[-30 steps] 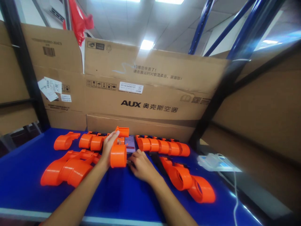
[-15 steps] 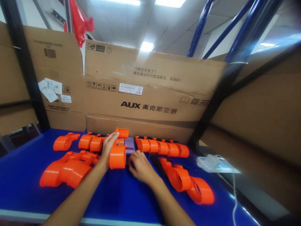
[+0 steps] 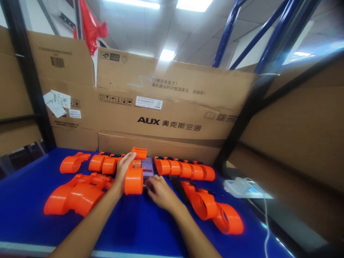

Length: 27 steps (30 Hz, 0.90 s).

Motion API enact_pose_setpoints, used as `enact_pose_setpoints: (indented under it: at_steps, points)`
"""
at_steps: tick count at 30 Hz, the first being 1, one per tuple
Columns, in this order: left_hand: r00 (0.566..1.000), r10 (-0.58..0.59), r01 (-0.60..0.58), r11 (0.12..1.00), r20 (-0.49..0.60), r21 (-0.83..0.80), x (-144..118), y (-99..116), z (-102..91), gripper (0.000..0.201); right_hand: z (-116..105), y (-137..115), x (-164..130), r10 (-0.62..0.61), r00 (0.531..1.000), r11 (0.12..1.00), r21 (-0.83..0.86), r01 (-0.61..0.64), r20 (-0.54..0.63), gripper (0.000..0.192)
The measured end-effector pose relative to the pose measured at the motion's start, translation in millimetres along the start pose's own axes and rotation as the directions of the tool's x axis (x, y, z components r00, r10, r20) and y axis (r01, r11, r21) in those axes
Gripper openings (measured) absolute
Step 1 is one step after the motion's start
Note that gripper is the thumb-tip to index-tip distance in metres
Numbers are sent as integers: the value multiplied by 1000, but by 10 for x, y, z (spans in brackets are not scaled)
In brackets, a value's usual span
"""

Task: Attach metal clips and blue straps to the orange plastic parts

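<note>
My left hand [image 3: 124,172] is closed round an orange plastic part, held upright above the blue tabletop. The part has a wide ring [image 3: 134,181] at its lower end and a flat clip-like piece [image 3: 139,153] at its top. Just right of the ring is my right hand [image 3: 159,190], its fingers curled together. A thin pale bit shows between those fingertips and the ring; what it is I cannot make out. Behind the hands lies a phone-like device [image 3: 147,166] with a lit screen, partly covered by the held part.
More orange ring parts stand in a row at back right [image 3: 185,170], with others at front right [image 3: 228,218], back left [image 3: 72,163] and front left [image 3: 77,195]. A cardboard wall [image 3: 172,107] closes off the back. A white power strip [image 3: 245,188] with a cable is at right.
Both hands keep nearly the same place. A thin pale bit now shows between my right fingertips and the ring. The whole view has shifted slightly.
</note>
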State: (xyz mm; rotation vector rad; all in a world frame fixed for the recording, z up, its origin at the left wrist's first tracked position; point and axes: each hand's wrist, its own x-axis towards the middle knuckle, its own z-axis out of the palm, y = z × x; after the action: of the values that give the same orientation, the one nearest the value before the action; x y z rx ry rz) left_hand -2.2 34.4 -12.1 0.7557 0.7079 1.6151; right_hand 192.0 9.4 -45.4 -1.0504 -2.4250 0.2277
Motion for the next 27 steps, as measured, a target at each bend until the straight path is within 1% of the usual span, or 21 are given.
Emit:
enact_pose_setpoints:
  at_steps: [3, 9, 14, 16, 17, 19, 20, 21, 22, 24, 26, 27]
  points:
    - [1000, 7, -7, 1000, 0, 2, -18, 8, 13, 44, 4, 8, -9, 9, 1000, 1000, 13, -9, -13, 20]
    - [1000, 0, 0, 1000, 14, -3, -45, 29, 40, 43, -22, -27, -11, -3, 999, 999, 40, 4, -32, 33]
    - [1000, 9, -9, 999, 11, 52, -29, 16, 42, 40, -47, -51, 7, 19, 1000, 999, 30, -19, -9, 24]
    - [1000, 13, -14, 997, 20, 69, -30, 11, 45, 40, -62, -51, 10, 22, 1000, 999, 46, -21, -19, 20]
    - [1000, 15, -17, 997, 23, 72, -37, 11, 48, 40, -71, -47, 11, 27, 999, 998, 63, -25, -40, 18]
    - [999, 16, -19, 996, 34, 82, -62, 12, 63, 41, -93, -35, 16, 67, 990, 990, 132, -50, -125, 12]
    - [999, 17, -21, 996, 43, 90, -80, 11, 74, 41, -105, -27, 21, 103, 977, 979, 192, -67, -186, 10]
    - [998, 20, -25, 995, 52, 99, -100, 7, 86, 40, -119, -19, 27, 151, 955, 959, 271, -79, -255, 11]
    - [998, 22, -29, 994, 67, 108, -121, -1, 99, 40, -134, -10, 33, 207, 923, 927, 365, -79, -324, 14]
    - [994, 18, -32, 990, 108, 134, -160, -30, 125, 40, -170, 3, 42, 320, 846, 834, 550, -39, -426, 24]
    - [988, 1, -28, 984, 154, 178, -188, -74, 145, 41, -212, 12, 42, 412, 778, 740, 672, 18, -474, 30]
    - [985, -9, -26, 978, 170, 205, -198, -100, 151, 41, -233, 16, 38, 444, 756, 706, 707, 36, -481, 32]
